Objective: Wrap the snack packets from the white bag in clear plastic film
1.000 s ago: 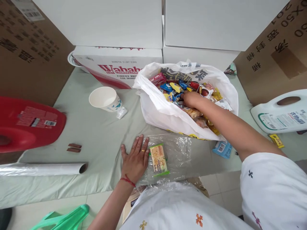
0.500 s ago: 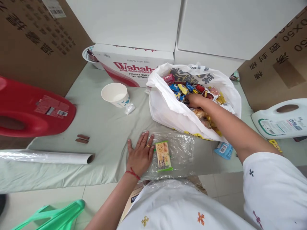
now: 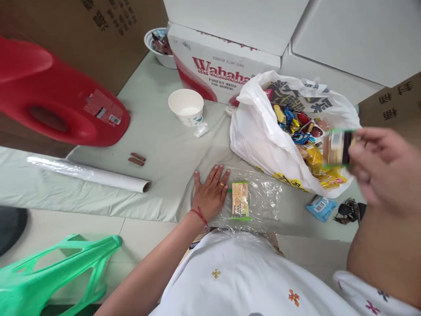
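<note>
My left hand (image 3: pixel 211 193) lies flat with fingers spread, pressing the left part of a clear plastic sheet (image 3: pixel 263 197) on the cloth-covered table. Just right of its fingers, a biscuit packet (image 3: pixel 240 199) with green ends rests on the sheet. My right hand (image 3: pixel 384 162), blurred, is raised at the right and pinches a small green-edged biscuit packet (image 3: pixel 336 148), its printed side unclear. That packet hangs in front of the right part of a white plastic bag (image 3: pixel 259 145), which is full of wrapped snacks (image 3: pixel 299 127).
Behind stand a Wahaha water carton (image 3: pixel 220 74) and a paper cup (image 3: pixel 186 107) with a small white packet (image 3: pixel 201 129). A red jug (image 3: pixel 59 96), brown strips (image 3: pixel 136 159) and a white roll (image 3: pixel 88 175) are left. A blue packet (image 3: pixel 320 208) lies right; a green stool (image 3: pixel 62 267) stands below.
My right hand has come out of the white bag and moved right, now holding a biscuit packet. The left hand stays flat on the sheet. The view has shifted and tilted.
</note>
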A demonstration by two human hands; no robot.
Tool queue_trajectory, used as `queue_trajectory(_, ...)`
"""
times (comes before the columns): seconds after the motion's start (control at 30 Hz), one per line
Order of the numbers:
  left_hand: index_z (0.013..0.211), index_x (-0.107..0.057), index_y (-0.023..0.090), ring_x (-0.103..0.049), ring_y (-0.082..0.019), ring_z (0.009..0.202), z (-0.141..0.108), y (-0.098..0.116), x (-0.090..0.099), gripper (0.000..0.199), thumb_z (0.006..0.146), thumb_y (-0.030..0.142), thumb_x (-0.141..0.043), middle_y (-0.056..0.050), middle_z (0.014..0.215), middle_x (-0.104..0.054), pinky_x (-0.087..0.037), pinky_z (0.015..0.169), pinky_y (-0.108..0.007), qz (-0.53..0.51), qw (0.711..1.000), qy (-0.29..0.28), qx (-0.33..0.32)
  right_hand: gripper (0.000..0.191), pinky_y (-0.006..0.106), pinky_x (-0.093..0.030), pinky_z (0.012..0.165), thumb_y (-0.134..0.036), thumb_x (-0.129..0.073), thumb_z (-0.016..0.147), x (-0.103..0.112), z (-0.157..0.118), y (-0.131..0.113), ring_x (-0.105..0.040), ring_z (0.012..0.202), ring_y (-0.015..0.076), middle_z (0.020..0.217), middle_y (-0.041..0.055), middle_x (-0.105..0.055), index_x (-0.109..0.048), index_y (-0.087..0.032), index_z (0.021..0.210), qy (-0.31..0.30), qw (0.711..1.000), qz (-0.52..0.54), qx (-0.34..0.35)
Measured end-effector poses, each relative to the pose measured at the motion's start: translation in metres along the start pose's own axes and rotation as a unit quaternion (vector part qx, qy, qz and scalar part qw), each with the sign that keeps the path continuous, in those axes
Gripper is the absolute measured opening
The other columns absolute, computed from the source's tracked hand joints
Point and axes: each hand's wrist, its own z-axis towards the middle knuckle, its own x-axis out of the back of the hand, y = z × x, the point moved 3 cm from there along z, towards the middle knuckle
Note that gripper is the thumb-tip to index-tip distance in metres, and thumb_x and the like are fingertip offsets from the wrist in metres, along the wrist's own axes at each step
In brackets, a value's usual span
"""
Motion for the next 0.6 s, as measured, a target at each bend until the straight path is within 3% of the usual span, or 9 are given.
queue_trajectory(0.17, 0.166, -0.035, 0.027, -0.026, -0.026, 0.164, 0.001, -0.003, 0.001, 0.056, 0.112, 0.037, -0.023, -0.008, 0.176, -0.024, 0.006, 0.126, -0.078, -0.007, 1.0, -0.007, -0.006, 0.057, 0.032, -0.056, 0.065, -0.063, -0.069, 0.089, -0.081, -0.058, -0.018, -0.064, 0.073, 0.0191, 0.084, 0.0023, -0.07, -0.065, -0.025, 0.131, 0.02, 0.991, 0.13, -0.039)
queue_trajectory(0.27, 0.166, -0.034, 0.028, -0.025, -0.025, 0.164, 0.002, -0.004, 0.0, 0.056, 0.112, 0.037, -0.023, -0.007, 0.176, -0.023, 0.009, 0.125, -0.078, -0.013, 1.0, -0.003, -0.014, 0.056, 0.032, -0.052, 0.055, -0.062, -0.06, 0.095, -0.12, -0.078, -0.017, -0.06, 0.062, 0.0174, 0.089, 0.0021, -0.068, -0.057, -0.026, 0.138, 0.078, 0.973, 0.199, -0.088)
queue_trajectory(0.33, 0.165, -0.035, 0.028, -0.025, -0.026, 0.164, 0.002, -0.005, -0.001, 0.055, 0.112, 0.038, -0.024, -0.007, 0.176, -0.023, 0.009, 0.125, -0.078, -0.02, 1.0, 0.005, -0.017, 0.053, 0.033, -0.052, 0.056, -0.058, -0.057, 0.098, -0.135, -0.082, -0.013, -0.059, 0.061, 0.017, 0.093, 0.0033, -0.068, -0.055, -0.024, 0.137, 0.136, 0.969, 0.179, -0.102)
queue_trajectory(0.4, 0.165, -0.036, 0.029, -0.026, -0.027, 0.164, 0.002, -0.006, 0.0, 0.055, 0.112, 0.038, -0.026, -0.008, 0.176, -0.024, 0.007, 0.126, -0.077, -0.028, 0.999, 0.018, -0.017, 0.051, 0.036, -0.055, 0.063, -0.056, -0.059, 0.098, -0.139, -0.085, -0.011, -0.061, 0.067, 0.0187, 0.101, 0.0073, -0.068, -0.057, -0.02, 0.134, 0.206, 0.971, 0.079, -0.089)
queue_trajectory(0.5, 0.164, -0.039, 0.028, -0.027, -0.027, 0.163, 0.001, -0.007, 0.002, 0.055, 0.112, 0.038, -0.026, -0.008, 0.176, -0.026, 0.003, 0.128, -0.074, -0.045, 0.998, 0.038, -0.012, 0.038, 0.038, -0.055, 0.07, -0.048, -0.059, 0.102, -0.138, -0.098, -0.024, -0.064, 0.078, 0.0207, 0.107, 0.011, -0.067, -0.06, -0.019, 0.126, 0.288, 0.955, -0.072, 0.003)
queue_trajectory(0.6, 0.163, -0.041, 0.026, -0.028, -0.028, 0.162, 0.002, -0.011, 0.003, 0.055, 0.112, 0.038, -0.026, -0.01, 0.175, -0.031, -0.005, 0.13, -0.07, -0.069, 0.995, 0.064, -0.007, 0.032, 0.035, -0.056, 0.076, -0.046, -0.059, 0.104, -0.149, -0.109, -0.052, -0.066, 0.09, 0.0221, 0.105, 0.0101, -0.068, -0.062, -0.021, 0.124, 0.228, 0.944, -0.139, 0.194)
